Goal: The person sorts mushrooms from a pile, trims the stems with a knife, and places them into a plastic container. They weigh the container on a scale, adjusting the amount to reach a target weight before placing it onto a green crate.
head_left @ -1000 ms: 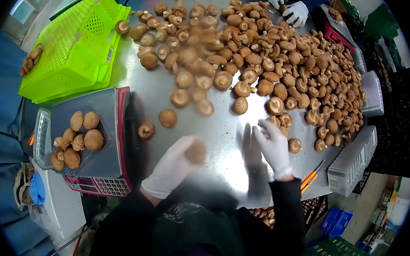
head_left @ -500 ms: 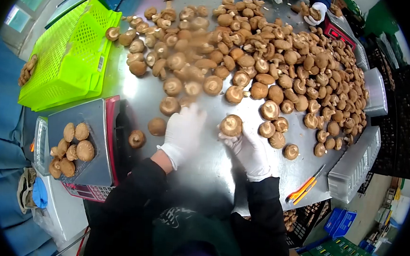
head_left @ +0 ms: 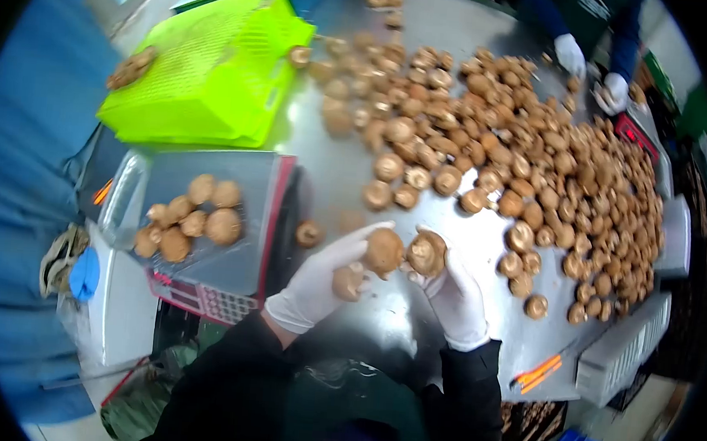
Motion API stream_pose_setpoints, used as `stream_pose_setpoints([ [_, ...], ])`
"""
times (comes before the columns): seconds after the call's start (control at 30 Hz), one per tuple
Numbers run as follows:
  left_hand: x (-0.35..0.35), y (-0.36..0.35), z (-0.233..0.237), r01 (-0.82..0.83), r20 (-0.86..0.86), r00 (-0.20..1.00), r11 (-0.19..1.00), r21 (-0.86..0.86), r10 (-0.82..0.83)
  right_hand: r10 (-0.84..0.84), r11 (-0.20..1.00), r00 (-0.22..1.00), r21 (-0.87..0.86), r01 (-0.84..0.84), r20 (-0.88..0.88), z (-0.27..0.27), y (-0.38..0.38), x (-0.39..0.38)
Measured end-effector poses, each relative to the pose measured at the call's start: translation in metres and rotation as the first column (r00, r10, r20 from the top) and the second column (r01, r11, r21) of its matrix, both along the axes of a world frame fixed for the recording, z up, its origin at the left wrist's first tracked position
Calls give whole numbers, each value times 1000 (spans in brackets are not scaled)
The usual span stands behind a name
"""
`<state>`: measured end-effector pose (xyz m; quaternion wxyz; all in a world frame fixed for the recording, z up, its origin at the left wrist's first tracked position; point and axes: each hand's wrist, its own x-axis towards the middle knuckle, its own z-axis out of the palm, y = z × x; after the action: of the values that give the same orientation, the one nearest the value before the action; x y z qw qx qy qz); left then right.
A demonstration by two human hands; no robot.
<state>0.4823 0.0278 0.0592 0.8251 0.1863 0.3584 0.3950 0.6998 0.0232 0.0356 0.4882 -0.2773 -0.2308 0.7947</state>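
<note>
My left hand (head_left: 320,282), in a white glove, holds a brown mushroom (head_left: 384,251) at its fingertips, with a second mushroom (head_left: 347,282) against its palm side. Facing it, my right hand (head_left: 456,300), also gloved, grips another mushroom (head_left: 426,253). The two hands are close together over the metal table (head_left: 387,325). Left of them, several mushrooms (head_left: 223,226) lie in a clear tray on the scale (head_left: 239,280). One loose mushroom (head_left: 309,234) sits between the scale and my left hand. Beyond my hands spreads a large pile of mushrooms (head_left: 539,143).
A green basket (head_left: 208,71) stands behind the scale. Orange-handled tools (head_left: 538,374) lie at the front right, near stacked clear trays (head_left: 623,350). At the back right, a co-worker's gloved hands (head_left: 570,55) are beside a second scale (head_left: 636,137).
The view has shifted, so the scene sits further right. My left hand has moved toward my right hand and now holds mushrooms. My right hand still holds one.
</note>
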Motion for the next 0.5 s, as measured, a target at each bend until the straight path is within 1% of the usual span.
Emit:
stream_pose_setpoints([
  [0.03, -5, -4, 2, -45, -24, 999, 999, 2, 45, 13, 1000, 996, 19, -14, 94, 10, 0, -11],
  [0.07, -11, -8, -1, -85, -26, 996, 996, 39, 86, 33, 995, 972, 87, -55, 231, 22, 2, -23],
  [0.1, -24, -14, 6, -40, -135, 989, 991, 131, 58, 51, 991, 963, 105, -82, 265, 28, 4, -36],
  [0.17, -39, -23, 21, -84, -324, 928, 951, 297, 183, 179, 965, 918, 119, -234, 353, 41, 10, -59],
  [0.2, -54, -28, 44, -75, -417, 888, 956, 282, 193, 216, 955, 895, 107, -277, 389, 49, 14, -73],
  [0.23, -69, -36, 44, -110, -498, 807, 909, 402, 317, 209, 932, 870, 177, -315, 446, 52, 19, -87],
  [0.3, -100, -51, 38, -107, -588, 597, 781, 616, 546, 160, 872, 818, 309, -379, 552, 60, 30, -119],
  [0.33, -118, -58, 41, -80, -653, 368, 723, 687, 662, 110, 827, 775, 375, -419, 622, 65, 37, -135],
  [0.37, -136, -66, 35, -138, -619, 223, 653, 745, 753, 14, 755, 744, 480, -446, 668, 67, 41, -152],
  [0.4, -154, -76, 39, -238, -600, 174, 625, 744, 781, -92, 669, 714, 575, -472, 694, 68, 43, -169],
  [0.43, -171, -84, 42, -243, -617, 75, 614, 751, 784, -202, 570, 686, 654, -498, 699, 70, 44, -186],
  [0.47, -187, -92, 42, -204, -619, -22, 602, 772, 785, -264, 498, 700, 716, -490, 663, 73, 42, -205],
  [0.5, -208, -99, 27, -207, -622, -74, 598, 775, 780, -360, 387, 689, 772, -503, 629, 69, 40, -223],
])
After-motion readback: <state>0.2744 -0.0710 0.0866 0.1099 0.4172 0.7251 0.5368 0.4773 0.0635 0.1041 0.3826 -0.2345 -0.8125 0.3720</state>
